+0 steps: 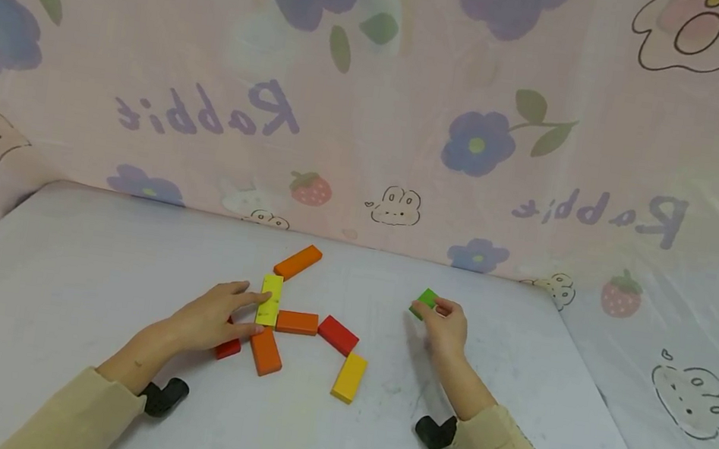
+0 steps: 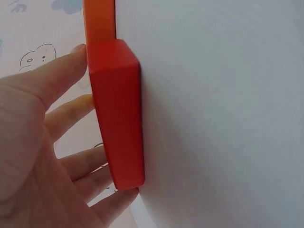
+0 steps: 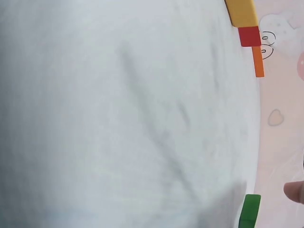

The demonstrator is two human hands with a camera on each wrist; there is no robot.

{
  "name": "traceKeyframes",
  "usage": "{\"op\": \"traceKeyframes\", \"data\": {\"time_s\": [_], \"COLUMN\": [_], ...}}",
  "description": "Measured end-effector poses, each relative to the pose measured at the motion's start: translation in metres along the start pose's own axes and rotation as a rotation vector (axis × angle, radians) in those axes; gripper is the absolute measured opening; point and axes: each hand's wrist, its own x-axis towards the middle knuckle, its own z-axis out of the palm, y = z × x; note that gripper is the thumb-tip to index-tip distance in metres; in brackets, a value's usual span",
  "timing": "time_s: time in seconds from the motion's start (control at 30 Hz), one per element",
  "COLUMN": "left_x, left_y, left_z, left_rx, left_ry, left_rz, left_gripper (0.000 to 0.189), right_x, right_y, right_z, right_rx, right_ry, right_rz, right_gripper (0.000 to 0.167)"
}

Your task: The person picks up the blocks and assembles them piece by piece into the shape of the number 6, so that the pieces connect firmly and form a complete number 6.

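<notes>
Two beige sleeves [image 1: 77, 419] reach in over a white bench [image 1: 301, 446], a dark piece [image 1: 167, 397] at each wrist. To the right of the left hand [image 1: 208, 318], a deep-yellow block [image 1: 349, 378] lies well apart, toward the wearer. Just beyond the left thumb, an orange block [image 1: 267, 353] slants toward the wearer; a red block [image 1: 228, 349] sits partly hidden beneath the palm. The left hand is loosely spread, thumb and finger tips touching a lime-yellow block [image 1: 268, 313] without gripping it. Rightward from that block run a second orange block [image 1: 297, 322] and a second red block [image 1: 338, 333], the latter leading toward the deep-yellow one. The right hand [image 1: 448, 333], well apart from this group, pinches a green block [image 1: 426, 298] between thumb and fingers; whether it touches the bench is unclear. Ahead of the left hand, a third orange block [image 1: 299, 261] slants away near the lime-yellow block's far end. Beyond hangs pink cloth [image 1: 373, 127] printed with flowers and rabbits.
</notes>
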Motion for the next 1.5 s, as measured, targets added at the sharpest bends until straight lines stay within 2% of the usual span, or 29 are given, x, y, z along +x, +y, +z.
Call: {"op": "traceKeyframes", "data": {"time_s": [0.3, 0.53, 0.63, 0.87, 1.1, 1.27, 1.5], "left_x": [0.000, -0.001, -0.001, 0.000, 0.002, 0.002, 0.001], "left_y": [-0.001, 0.000, -0.001, -0.002, -0.002, -0.001, -0.001], "left_z": [0.001, 0.001, 0.001, 0.002, 0.003, 0.002, 0.003], "left_rx": [-0.002, -0.004, -0.001, -0.002, -0.005, -0.008, -0.026], "left_ry": [-0.001, -0.001, 0.000, 0.008, 0.007, 0.004, -0.001], "left_rz": [-0.014, -0.014, -0.011, 0.001, -0.003, -0.010, -0.018], "left_gripper": [0.058, 0.058, 0.058, 0.058, 0.057, 0.058, 0.058], "right_x": [0.007, 0.012, 0.014, 0.019, 0.021, 0.021, 0.015], "right_y": [0.001, -0.004, -0.005, -0.005, -0.005, -0.005, -0.002], "right_z": [0.004, 0.006, 0.009, 0.008, 0.001, -0.002, -0.003], "right_rx": [0.037, -0.024, -0.042, -0.113, -0.171, -0.295, -0.474], "right_ry": [0.008, -0.025, -0.018, -0.016, -0.092, -0.153, -0.170], "right_rz": [0.033, 0.055, 0.063, 0.021, 0.020, -0.032, -0.168], "right_gripper": [0.072, 0.083, 0.083, 0.076, 0.074, 0.068, 0.058]}}
